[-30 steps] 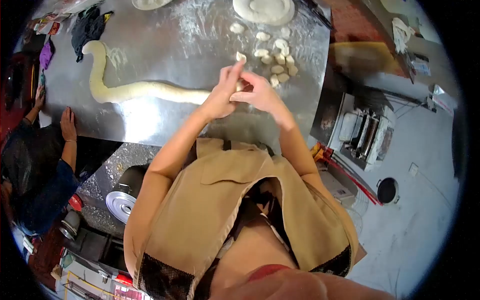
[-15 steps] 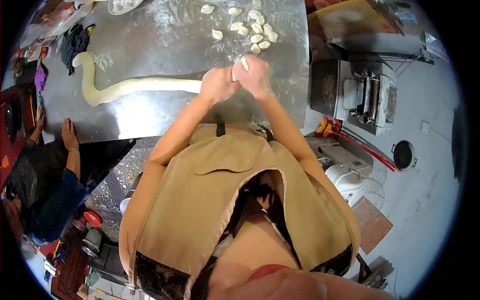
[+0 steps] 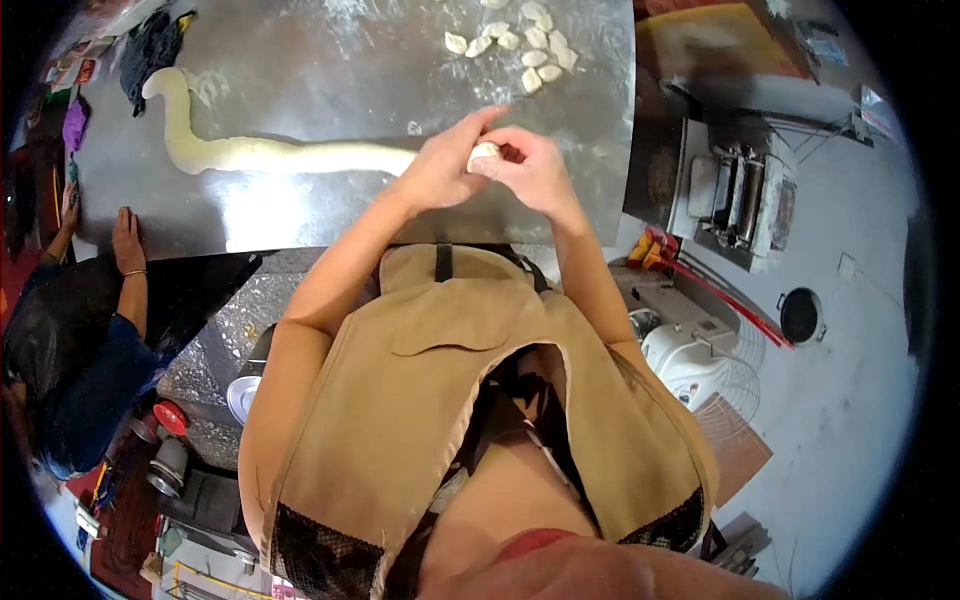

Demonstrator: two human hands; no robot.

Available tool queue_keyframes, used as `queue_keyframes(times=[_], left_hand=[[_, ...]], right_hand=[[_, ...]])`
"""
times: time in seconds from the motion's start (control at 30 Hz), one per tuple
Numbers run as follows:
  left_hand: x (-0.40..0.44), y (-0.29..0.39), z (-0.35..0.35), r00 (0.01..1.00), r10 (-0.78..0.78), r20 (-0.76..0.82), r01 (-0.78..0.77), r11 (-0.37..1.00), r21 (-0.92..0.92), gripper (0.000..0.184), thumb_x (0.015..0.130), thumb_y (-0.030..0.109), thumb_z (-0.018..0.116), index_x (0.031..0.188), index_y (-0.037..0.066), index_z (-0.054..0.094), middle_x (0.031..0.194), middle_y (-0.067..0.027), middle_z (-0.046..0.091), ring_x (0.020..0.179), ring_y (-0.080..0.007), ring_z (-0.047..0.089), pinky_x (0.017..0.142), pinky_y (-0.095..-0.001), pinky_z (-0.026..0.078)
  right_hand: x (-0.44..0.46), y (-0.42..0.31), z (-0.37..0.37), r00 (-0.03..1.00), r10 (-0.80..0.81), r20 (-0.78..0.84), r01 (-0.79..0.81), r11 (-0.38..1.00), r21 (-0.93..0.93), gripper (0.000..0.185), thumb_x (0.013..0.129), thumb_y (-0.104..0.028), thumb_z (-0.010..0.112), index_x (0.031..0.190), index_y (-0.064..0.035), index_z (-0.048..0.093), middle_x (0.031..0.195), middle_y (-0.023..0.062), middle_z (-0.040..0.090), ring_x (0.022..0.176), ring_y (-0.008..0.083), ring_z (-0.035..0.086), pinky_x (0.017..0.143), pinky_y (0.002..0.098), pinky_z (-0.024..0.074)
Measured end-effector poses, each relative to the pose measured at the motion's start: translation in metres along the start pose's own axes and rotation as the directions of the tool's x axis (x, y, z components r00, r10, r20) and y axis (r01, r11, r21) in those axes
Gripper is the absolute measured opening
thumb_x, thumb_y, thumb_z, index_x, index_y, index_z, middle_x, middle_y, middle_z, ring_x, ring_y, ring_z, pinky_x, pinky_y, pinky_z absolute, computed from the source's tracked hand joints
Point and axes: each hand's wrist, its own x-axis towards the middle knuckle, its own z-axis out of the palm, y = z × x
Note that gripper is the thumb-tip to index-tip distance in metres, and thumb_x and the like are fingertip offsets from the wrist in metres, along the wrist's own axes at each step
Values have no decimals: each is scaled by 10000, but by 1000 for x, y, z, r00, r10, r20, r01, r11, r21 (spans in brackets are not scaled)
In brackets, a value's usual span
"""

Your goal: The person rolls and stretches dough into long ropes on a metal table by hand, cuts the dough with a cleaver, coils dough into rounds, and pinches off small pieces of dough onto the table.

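Your left hand point(image 3: 440, 172) wraps the long, pale, smooth dough rope point(image 3: 290, 157) near its end; your right hand point(image 3: 535, 170) pinches its rounded tip point(image 3: 484, 152).

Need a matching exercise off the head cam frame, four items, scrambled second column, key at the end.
Items
1. dough rope
2. small dough pieces
3. right hand
4. black bundle

Places and states
A. fingers bent, touching pale dough
B. crumpled, near the left side of the metal table
C. long and pale, bending sharply toward its left end
D. loosely clustered on the table, beyond the person's hands

Pairs: 1-C, 2-D, 3-A, 4-B
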Motion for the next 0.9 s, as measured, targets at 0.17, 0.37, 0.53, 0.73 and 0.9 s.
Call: queue_keyframes(times=[0.17, 0.37, 0.53, 0.73, 0.9], left_hand=[[13, -11, 27, 1000, -15, 17, 9, 944, 331, 207, 741, 191, 713, 920, 107, 653, 828, -161, 667, 778, -394, 620, 648, -440, 496], [27, 3, 52, 984, -176, -25, 167, 869, 466, 162, 747, 251, 679, 833, 119, 639, 789, -159, 671, 757, -384, 637, 657, -474, 506], [-1, 50, 82, 980, 10, 197, -88, 916, 391, 244, 751, 225, 732, 965, 136, 653, 800, -168, 639, 740, -344, 643, 683, -433, 513], [10, -12, 44, 1000, -16, -17, 19, 986, 164, 946, 677, -25, 724, 1471, 110, 227, 1250, -212, 416, 1085, -395, 526, 875, -426, 473], [9, -16, 33, 999, 25, 31, -29, 992, 124, 634, 718, 96, 715, 1293, 83, 449, 1070, -221, 583, 920, -417, 617, 783, -464, 499]], right_hand=[[-17, 10, -7, 961, -73, -266, 92, 994, 56, 203, 778, -180, 759, 832, -17, 650, 836, 67, 670, 733, 113, 615, 655, 279, 498], [-6, 33, -11, 787, -450, -422, 167, 814, -556, 365, 778, -308, 700, 629, -42, 500, 647, 135, 527, 560, 317, 528, 543, 443, 431], [43, 145, -70, 874, -392, -288, -205, 240, -949, 370, 767, -376, 727, 745, -30, 599, 819, 150, 632, 746, 330, 623, 652, 420, 510], [-13, 48, -39, 983, -91, -160, 58, 978, -201, 483, 755, -292, 796, 1094, 0, 615, 1074, 122, 623, 980, 190, 608, 819, 319, 503], [-28, 23, -21, 994, 23, -110, -14, 996, 85, 265, 787, -124, 755, 999, 2, 658, 894, 61, 678, 813, 123, 619, 736, 272, 506]])
